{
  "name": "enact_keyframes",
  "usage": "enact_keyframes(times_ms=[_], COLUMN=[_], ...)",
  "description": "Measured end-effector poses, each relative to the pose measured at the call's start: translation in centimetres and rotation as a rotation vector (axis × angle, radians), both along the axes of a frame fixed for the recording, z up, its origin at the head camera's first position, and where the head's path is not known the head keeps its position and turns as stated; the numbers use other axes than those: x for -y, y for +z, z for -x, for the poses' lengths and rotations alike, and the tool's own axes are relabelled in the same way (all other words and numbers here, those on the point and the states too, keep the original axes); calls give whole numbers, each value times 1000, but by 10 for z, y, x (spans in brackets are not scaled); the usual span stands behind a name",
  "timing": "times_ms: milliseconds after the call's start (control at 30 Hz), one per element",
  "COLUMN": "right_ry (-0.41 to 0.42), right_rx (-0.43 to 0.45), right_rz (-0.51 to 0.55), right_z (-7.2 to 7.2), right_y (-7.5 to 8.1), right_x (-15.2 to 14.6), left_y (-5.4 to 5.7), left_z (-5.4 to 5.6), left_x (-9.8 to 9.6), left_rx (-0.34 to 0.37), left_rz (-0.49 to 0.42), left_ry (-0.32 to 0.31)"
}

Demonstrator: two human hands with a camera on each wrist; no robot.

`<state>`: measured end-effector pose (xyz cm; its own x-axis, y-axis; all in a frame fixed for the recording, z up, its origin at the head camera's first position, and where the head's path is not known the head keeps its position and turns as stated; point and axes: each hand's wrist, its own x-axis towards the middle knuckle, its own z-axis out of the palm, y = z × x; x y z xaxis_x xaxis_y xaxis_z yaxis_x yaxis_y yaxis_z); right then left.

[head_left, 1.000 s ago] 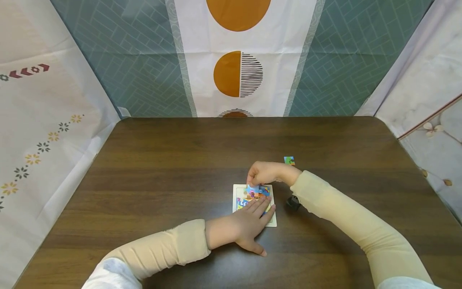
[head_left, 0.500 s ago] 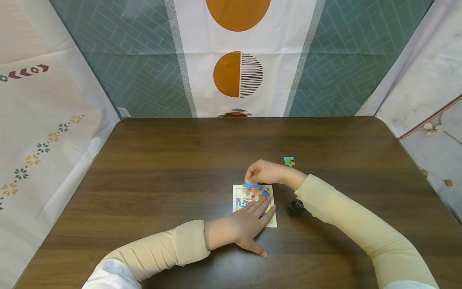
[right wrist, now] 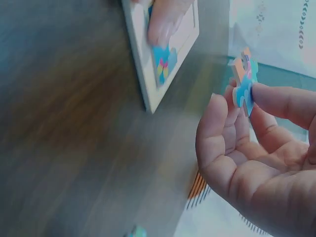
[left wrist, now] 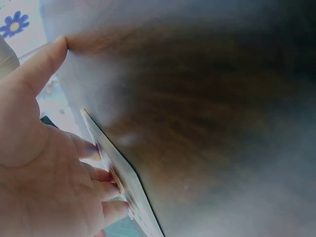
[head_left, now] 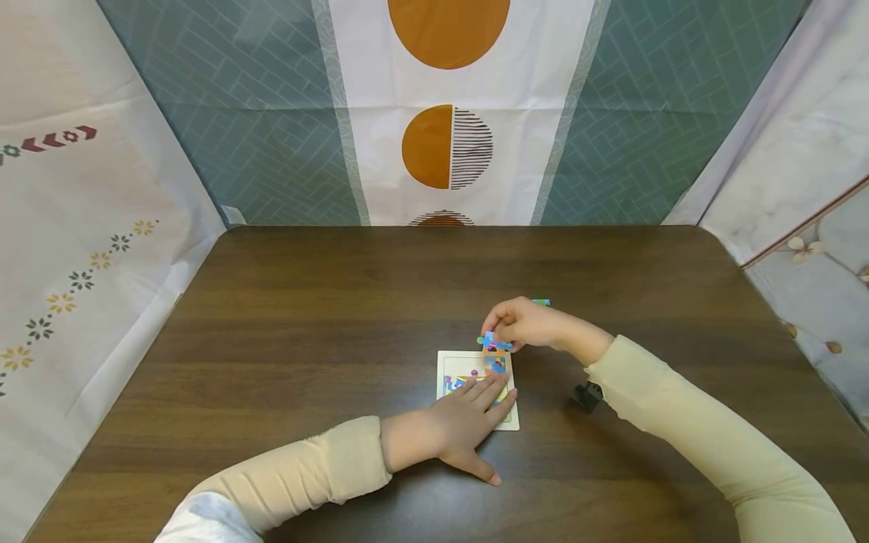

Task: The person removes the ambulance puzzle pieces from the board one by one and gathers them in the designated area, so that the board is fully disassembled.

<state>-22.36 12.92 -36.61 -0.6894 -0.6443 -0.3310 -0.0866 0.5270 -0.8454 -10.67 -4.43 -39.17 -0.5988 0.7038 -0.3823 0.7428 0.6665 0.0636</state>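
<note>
My left hand lies with fingers spread and straight, fingertips resting on a small pale puzzle board. In the left wrist view the fingers reach over the board's edge. Between thumb and fingers my right hand pinches a blue and orange jigsaw piece, raised above the board's far right corner. One fitted blue piece shows in the board's corner in the right wrist view, beside a left fingertip. Colourful pieces on the board's near half are partly hidden under the left hand.
A loose green and blue jigsaw piece lies on the brown wooden table beyond the right hand, partly covered by it. A black wrist camera hangs at the right sleeve. Patterned cloths stand behind and beside the table.
My right hand has lifted the blue and orange jigsaw piece off the board's upper left and carried it rightward, baring pale board beneath. The left hand has stayed in place.
</note>
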Motion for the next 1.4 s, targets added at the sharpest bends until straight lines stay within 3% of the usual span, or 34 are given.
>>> enact_keyframes(times_ms=[433, 833, 1167, 1400], right_ry=[-121, -225, -305, -335], right_rx=[-31, -66, -81, -143], right_rz=[-18, -51, -72, -119], right_z=[1, 13, 23, 30], right_y=[15, 13, 6, 0], right_x=[-46, -78, -95, -106], left_y=[-3, 0, 0, 2], left_z=[1, 4, -1, -14], left_x=[1, 4, 16, 31], left_rx=[-45, 60, -52, -81], left_rz=[-20, -121, -216, -206], left_ry=[-9, 14, -55, -49])
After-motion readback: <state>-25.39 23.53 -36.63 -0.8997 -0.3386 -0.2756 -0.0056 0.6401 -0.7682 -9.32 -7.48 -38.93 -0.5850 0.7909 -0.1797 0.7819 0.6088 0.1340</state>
